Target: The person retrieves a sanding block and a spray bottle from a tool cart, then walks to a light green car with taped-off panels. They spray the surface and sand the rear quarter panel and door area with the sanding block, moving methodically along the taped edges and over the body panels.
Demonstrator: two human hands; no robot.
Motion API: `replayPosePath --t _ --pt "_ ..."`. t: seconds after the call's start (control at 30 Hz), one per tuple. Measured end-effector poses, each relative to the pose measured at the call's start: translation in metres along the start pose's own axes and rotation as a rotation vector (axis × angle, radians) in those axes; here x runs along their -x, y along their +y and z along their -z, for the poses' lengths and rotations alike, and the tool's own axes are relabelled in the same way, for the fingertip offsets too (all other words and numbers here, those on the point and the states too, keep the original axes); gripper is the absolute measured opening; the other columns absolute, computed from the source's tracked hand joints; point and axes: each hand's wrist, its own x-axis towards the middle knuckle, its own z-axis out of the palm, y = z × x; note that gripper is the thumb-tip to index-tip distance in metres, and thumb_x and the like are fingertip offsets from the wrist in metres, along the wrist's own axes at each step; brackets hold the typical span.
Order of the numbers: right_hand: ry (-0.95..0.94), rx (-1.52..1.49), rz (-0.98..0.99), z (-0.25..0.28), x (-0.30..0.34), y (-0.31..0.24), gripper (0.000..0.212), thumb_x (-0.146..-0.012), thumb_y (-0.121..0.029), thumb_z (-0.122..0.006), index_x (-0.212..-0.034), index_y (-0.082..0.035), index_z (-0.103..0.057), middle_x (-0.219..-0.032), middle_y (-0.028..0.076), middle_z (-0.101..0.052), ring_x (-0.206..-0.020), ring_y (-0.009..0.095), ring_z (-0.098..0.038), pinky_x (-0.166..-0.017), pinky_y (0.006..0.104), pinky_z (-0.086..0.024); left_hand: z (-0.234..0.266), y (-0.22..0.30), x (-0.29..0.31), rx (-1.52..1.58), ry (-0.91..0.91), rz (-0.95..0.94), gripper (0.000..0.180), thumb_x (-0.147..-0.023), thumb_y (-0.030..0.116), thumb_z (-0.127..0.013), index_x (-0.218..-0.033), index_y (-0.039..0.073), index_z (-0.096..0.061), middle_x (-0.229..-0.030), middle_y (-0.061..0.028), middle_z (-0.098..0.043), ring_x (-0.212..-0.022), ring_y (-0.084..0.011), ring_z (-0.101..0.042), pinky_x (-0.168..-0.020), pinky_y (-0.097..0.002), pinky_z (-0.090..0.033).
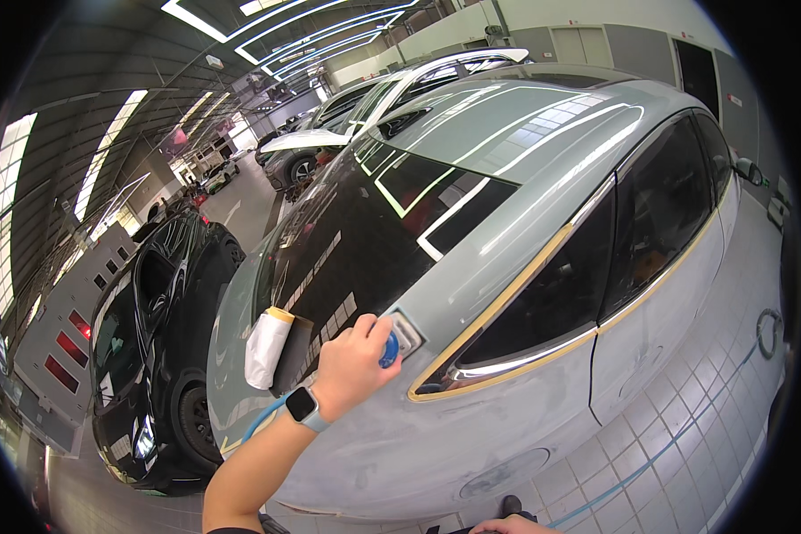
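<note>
My left hand [358, 367], with a watch on its wrist, is closed around a sander [389, 350] with a blue body and a flat greyish pad. The pad rests on the pillar of the pale green-grey car [498, 254], between its rear window and side glass. A blue hose [262, 416] runs beneath my left wrist. Just left of that hand, a roll of white masking film [267, 349] with a yellow tape edge lies by the lower rear window. Only part of my right hand [512, 527] shows at the bottom edge; its fingers are not visible.
Yellow masking tape [498, 311] borders the side glass. The rear side panel [507, 418] is dull and sanded-looking. A black car [165, 311] stands at the left, and others are parked farther back. Another blue hose [659, 449] crosses the tiled floor at the right.
</note>
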Motion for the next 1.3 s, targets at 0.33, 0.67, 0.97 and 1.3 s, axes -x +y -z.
replayPosePath --t 0.33,0.67,0.97,1.3 --pt "0.028 0.028 -0.002 0.033 0.014 0.004 0.038 -0.09 -0.026 -0.078 -0.116 0.001 -0.072 -0.078 0.008 -0.072 -0.071 0.014 -0.066 -0.067 0.0317 -0.053 -0.008 0.045 -0.084 -0.065 -0.079 -0.001 0.051 -0.076 0.021 -0.086 -0.119 0.006 -0.063 -0.106 -0.0116 -0.067 -0.079 -0.0332 -0.073 -0.064 -0.0405 -0.059" --pt "0.024 0.059 0.004 0.063 0.024 0.013 0.037 -0.09 -0.026 -0.078 -0.115 0.001 -0.072 -0.081 0.01 -0.072 -0.073 0.016 -0.068 -0.069 0.0326 -0.054 -0.026 0.078 -0.155 -0.097 -0.015 -0.081 0.048 -0.078 0.025 -0.084 -0.116 0.006 -0.063 -0.102 -0.011 -0.066 -0.072 -0.0334 -0.071 -0.061 -0.0409 -0.058" --pt "0.026 0.068 -0.037 0.042 0.025 0.004 0.037 -0.091 -0.028 -0.076 -0.114 0.001 -0.073 -0.082 0.011 -0.074 -0.074 0.017 -0.068 -0.07 0.0336 -0.054 -0.02 0.062 -0.106 -0.113 -0.005 -0.056 0.046 -0.079 0.026 -0.084 -0.115 0.007 -0.061 -0.102 -0.0109 -0.064 -0.07 -0.0318 -0.072 -0.057 -0.0414 -0.058" --pt "-0.034 0.049 -0.048 0.005 0.017 -0.007 0.039 -0.093 -0.028 -0.076 -0.115 0.004 -0.072 -0.081 0.01 -0.074 -0.074 0.016 -0.068 -0.07 0.0336 -0.054 -0.01 0.03 0.001 -0.114 -0.009 0.06 0.052 -0.076 0.022 -0.087 -0.119 0.006 -0.063 -0.112 -0.0096 -0.066 -0.081 -0.0306 -0.072 -0.063 -0.0395 -0.059"
